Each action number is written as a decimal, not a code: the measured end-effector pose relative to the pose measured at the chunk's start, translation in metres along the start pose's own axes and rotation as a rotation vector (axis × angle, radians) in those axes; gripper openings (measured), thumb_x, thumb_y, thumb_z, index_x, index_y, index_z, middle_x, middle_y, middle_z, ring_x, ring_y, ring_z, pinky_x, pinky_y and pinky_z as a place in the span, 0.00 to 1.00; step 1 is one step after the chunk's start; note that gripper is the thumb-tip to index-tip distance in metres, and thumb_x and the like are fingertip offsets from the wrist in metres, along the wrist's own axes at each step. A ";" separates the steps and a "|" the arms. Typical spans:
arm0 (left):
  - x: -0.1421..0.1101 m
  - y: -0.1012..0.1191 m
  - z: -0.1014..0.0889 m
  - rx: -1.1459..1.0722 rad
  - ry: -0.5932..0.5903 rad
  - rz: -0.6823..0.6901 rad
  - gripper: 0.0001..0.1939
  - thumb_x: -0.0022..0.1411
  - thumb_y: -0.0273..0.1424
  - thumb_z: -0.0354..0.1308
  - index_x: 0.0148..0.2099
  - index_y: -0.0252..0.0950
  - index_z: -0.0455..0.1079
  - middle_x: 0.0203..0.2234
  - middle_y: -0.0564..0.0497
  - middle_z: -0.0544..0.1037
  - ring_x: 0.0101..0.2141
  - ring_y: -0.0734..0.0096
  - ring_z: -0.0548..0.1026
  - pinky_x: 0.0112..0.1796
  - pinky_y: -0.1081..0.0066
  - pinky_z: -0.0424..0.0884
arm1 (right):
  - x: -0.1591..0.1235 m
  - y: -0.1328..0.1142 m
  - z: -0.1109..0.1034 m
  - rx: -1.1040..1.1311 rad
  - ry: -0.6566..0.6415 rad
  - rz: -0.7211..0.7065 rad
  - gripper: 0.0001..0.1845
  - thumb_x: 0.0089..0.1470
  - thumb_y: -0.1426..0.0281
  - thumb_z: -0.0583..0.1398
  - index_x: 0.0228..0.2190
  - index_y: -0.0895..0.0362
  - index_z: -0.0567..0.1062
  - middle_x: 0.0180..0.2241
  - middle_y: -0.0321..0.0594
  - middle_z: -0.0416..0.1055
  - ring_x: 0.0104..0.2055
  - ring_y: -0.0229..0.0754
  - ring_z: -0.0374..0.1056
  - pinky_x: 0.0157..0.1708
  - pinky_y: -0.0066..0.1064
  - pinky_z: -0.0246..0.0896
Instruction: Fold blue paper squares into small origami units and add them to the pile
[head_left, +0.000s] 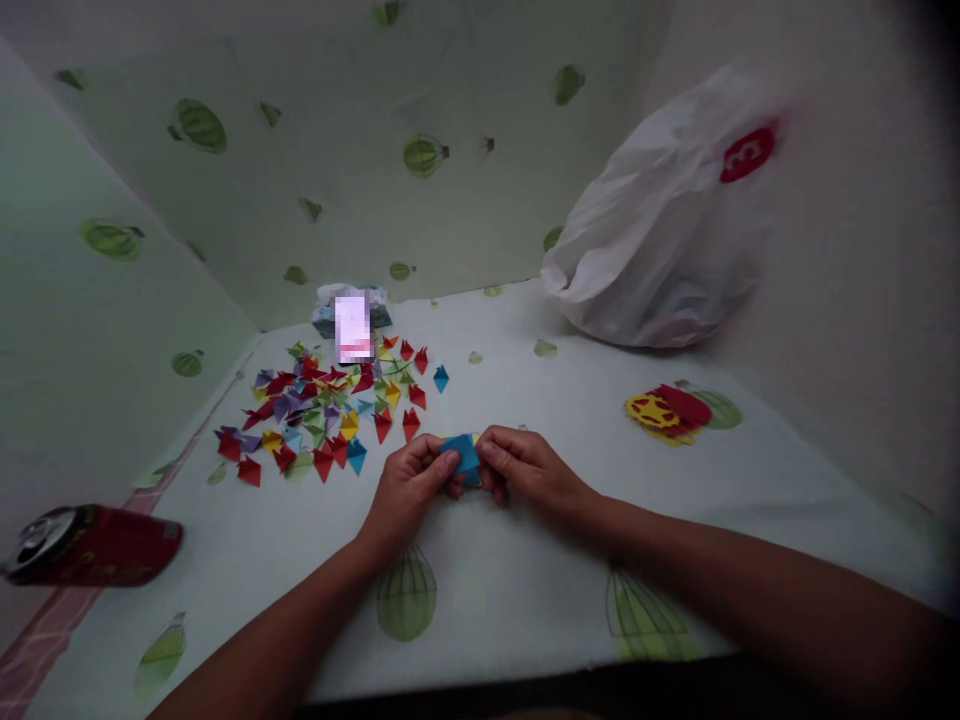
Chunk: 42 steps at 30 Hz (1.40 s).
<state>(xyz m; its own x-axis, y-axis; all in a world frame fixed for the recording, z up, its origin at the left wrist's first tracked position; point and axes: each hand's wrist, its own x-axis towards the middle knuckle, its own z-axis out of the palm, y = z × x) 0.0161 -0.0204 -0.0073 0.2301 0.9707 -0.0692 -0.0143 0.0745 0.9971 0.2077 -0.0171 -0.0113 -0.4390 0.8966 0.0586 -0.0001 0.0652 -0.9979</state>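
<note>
Here on the table (551, 560), the left hand (416, 475) and right hand (529, 465) both pinch a small folded blue paper (463, 460), right at the clock's center. Crowding in from nine to eleven, a heap of colorful folded paper pieces (322, 400)! One lone blue piece (441, 378) sits near twelve. Out at eleven, a tissue box (381, 308), its front partly hidden by a bright, pixelated rectangle (353, 325). A bulky white plastic bag (652, 240) fills one to two, contents impossible to make out. Yellow and red cutouts (667, 412) lie toward three; a red can (112, 548) shows between eight and nine, touching the picture's edge. Fingers cover the held paper's sides, and both forearms run out of view.
</note>
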 end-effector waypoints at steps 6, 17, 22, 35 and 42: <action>0.000 -0.001 0.002 -0.058 0.052 -0.040 0.16 0.58 0.42 0.67 0.33 0.34 0.70 0.23 0.54 0.76 0.24 0.75 0.72 0.30 0.72 0.68 | 0.003 0.007 -0.001 0.135 -0.038 0.017 0.16 0.59 0.57 0.62 0.33 0.56 0.68 0.23 0.30 0.68 0.20 0.32 0.62 0.21 0.25 0.58; -0.002 0.000 0.002 0.006 -0.011 -0.014 0.14 0.60 0.40 0.65 0.33 0.34 0.71 0.20 0.55 0.73 0.22 0.76 0.69 0.28 0.73 0.65 | 0.001 0.004 0.001 0.058 0.052 0.036 0.14 0.58 0.60 0.62 0.29 0.56 0.68 0.20 0.30 0.67 0.19 0.32 0.61 0.22 0.26 0.57; -0.002 0.001 0.002 -0.012 0.017 -0.018 0.13 0.61 0.40 0.64 0.35 0.34 0.72 0.19 0.56 0.73 0.21 0.75 0.70 0.28 0.73 0.66 | 0.001 0.003 0.000 0.091 0.028 0.036 0.17 0.62 0.56 0.59 0.29 0.56 0.68 0.22 0.32 0.70 0.21 0.32 0.64 0.23 0.27 0.60; -0.002 0.000 0.003 -0.069 -0.016 -0.045 0.13 0.60 0.39 0.65 0.33 0.33 0.71 0.21 0.55 0.74 0.23 0.76 0.70 0.29 0.73 0.66 | 0.000 0.004 0.001 0.105 -0.005 0.049 0.13 0.60 0.60 0.61 0.33 0.57 0.70 0.23 0.32 0.70 0.21 0.33 0.65 0.24 0.28 0.61; -0.002 0.002 0.004 0.033 -0.008 -0.011 0.14 0.56 0.39 0.67 0.30 0.35 0.69 0.18 0.56 0.71 0.20 0.76 0.68 0.26 0.74 0.64 | 0.000 0.004 0.002 0.103 -0.021 0.082 0.14 0.58 0.59 0.62 0.31 0.56 0.69 0.22 0.32 0.70 0.21 0.33 0.64 0.23 0.28 0.59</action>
<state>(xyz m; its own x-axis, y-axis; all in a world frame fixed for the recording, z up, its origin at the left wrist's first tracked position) 0.0197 -0.0236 -0.0049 0.2378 0.9680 -0.0802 0.0201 0.0776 0.9968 0.2065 -0.0178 -0.0151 -0.4597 0.8878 -0.0225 -0.0556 -0.0541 -0.9970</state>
